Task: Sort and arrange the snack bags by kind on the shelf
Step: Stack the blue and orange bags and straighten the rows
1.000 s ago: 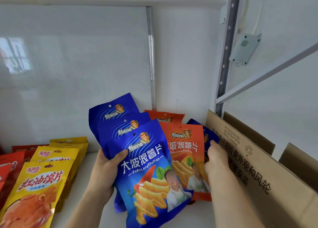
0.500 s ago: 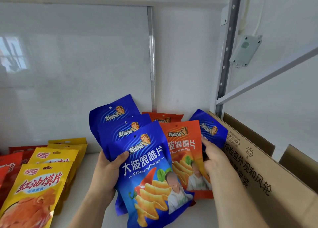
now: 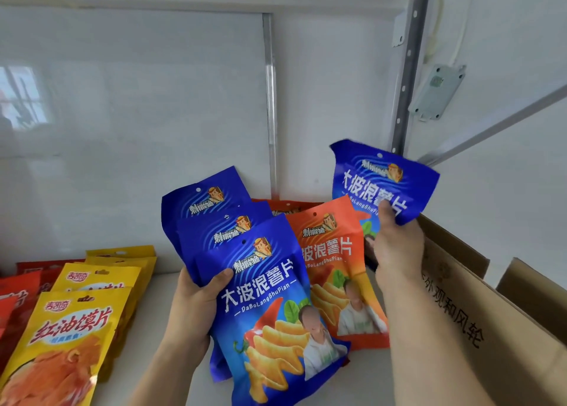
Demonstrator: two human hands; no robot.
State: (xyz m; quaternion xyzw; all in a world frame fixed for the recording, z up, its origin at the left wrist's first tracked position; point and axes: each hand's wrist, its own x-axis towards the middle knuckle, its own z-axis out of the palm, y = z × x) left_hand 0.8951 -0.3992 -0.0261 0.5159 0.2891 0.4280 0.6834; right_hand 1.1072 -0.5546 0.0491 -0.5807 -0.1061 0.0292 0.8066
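Nearby, yellow bags (image 3: 67,329) left, cardboard box (image 3: 478,319) right, orange bags (image 3: 331,267) behind

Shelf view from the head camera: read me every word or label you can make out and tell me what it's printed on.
"大波浪薯片" and "DaBoLangShuPian": front blue foil chip bag gripped by the left hand.
"大波浪薯片": blue foil bag lifted by the right hand.
"波浪薯片", "BoLangShuPian", partly covered: orange foil bag.
"红油馍片": front yellow foil bag.
"外观和风轮", partial: brown cardboard box.
Small brand logos on the bags: too stylised to read.

The left hand (image 3: 196,301) holds a thumb-over grip low, while the right hand (image 3: 395,246), apparently pinching, is raised higher.
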